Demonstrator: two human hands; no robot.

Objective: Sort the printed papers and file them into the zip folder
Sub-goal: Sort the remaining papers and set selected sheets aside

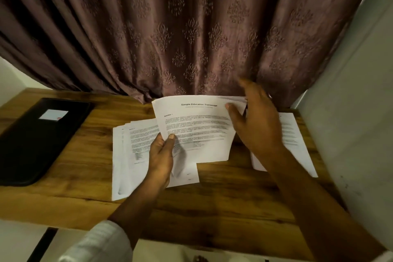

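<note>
My left hand (160, 157) pinches the lower left corner of a printed sheet (202, 132) headed "Sample Education Transcript" and holds it lifted above the wooden table (212, 202). My right hand (258, 120) is at the sheet's right edge, thumb on its face and fingers spread loosely. A stack of printed papers (129, 155) lies on the table under my left hand. Another pile of papers (293, 134) lies to the right, partly hidden by my right arm. The black zip folder (36, 140) with a white label lies flat and closed at the table's left.
A brown patterned curtain (191, 32) hangs right behind the table. A pale wall or panel (353, 112) borders the table on the right. The table's front edge runs across the bottom, with a dark leg (43, 242) below at the left.
</note>
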